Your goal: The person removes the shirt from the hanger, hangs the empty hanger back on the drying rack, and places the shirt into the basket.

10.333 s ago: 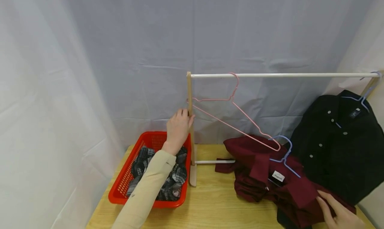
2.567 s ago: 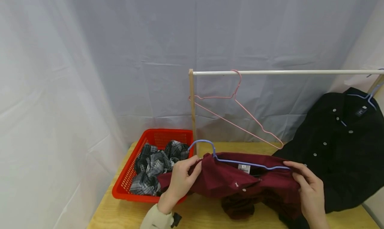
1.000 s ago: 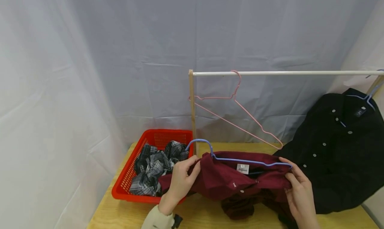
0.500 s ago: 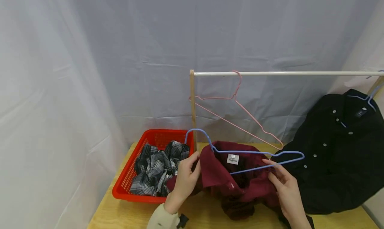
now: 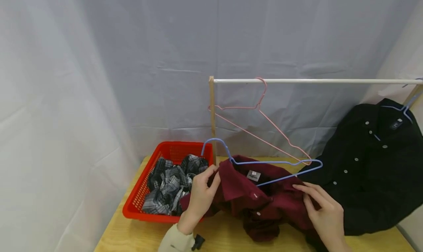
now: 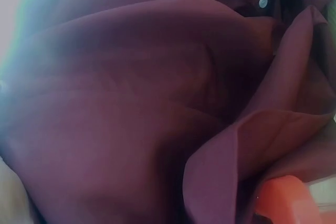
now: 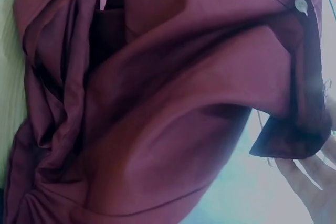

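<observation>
A maroon button-up shirt (image 5: 236, 186) hangs between both hands over the table, its collar and white label showing. My left hand (image 5: 202, 193) pinches the shirt at its left shoulder. A blue clothes hanger (image 5: 264, 162) has its left end hidden inside the shirt; its right end sticks out above the open neck. My right hand (image 5: 322, 210) pinches the shirt's right front edge, below the bare hanger end. Maroon cloth (image 6: 115, 114) fills most of the left wrist view. In the right wrist view, fingers (image 7: 302, 182) meet the edge of the cloth.
A red basket (image 5: 132, 204) with grey plaid clothing (image 5: 172, 182) stands left on the wooden table (image 5: 224, 233). Behind the shirt, a pink hanger (image 5: 259, 109) hangs from the rack's white rail (image 5: 317, 81). A black shirt (image 5: 370, 178) hangs at the right.
The shirt was lying by the rack and was lifted toward the basket side. Lately the hanger's right end came out of the cloth, and my right hand moved left, then slightly right and down.
</observation>
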A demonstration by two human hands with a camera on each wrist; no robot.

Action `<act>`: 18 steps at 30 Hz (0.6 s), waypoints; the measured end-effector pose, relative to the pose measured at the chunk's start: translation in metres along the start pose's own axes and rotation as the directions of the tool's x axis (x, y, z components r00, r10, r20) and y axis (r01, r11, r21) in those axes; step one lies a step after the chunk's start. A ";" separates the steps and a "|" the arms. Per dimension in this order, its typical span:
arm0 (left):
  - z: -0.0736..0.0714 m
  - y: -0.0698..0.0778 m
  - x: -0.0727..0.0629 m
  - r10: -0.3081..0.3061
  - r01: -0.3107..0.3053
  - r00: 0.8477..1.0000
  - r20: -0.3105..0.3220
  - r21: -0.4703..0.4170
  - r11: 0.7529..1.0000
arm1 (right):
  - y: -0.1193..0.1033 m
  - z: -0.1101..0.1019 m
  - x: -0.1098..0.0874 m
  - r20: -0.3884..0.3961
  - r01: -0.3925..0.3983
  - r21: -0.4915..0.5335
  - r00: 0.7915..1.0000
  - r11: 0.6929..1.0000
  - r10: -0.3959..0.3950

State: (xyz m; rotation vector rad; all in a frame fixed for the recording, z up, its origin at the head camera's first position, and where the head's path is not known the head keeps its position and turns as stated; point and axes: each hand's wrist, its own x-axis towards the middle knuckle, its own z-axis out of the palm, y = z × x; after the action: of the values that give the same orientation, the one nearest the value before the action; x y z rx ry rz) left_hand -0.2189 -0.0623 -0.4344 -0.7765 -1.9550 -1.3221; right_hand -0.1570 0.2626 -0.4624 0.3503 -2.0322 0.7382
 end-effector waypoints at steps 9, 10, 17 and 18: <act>-0.001 -0.003 -0.003 0.043 -0.044 0.998 0.052 0.024 0.999 | -0.001 -0.009 0.012 -0.144 0.055 0.104 0.989 0.993 -0.039; -0.001 -0.004 -0.003 0.044 -0.046 0.997 0.059 0.028 0.999 | -0.001 -0.010 0.014 -0.174 0.062 0.107 0.984 0.992 -0.042; -0.001 -0.002 -0.004 0.034 -0.036 0.995 0.091 0.025 0.999 | -0.004 -0.012 0.031 -0.239 0.161 -0.022 0.958 0.987 -0.162; -0.001 -0.001 -0.004 0.031 -0.033 0.995 0.096 0.020 0.999 | -0.005 -0.012 0.033 -0.216 0.184 -0.045 0.958 0.982 -0.189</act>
State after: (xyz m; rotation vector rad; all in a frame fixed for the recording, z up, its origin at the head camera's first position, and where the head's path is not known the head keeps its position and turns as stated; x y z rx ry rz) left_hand -0.2171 -0.0644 -0.4379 -0.8719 -2.0195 -1.2636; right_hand -0.1643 0.2671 -0.4283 0.4214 -1.7714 0.6064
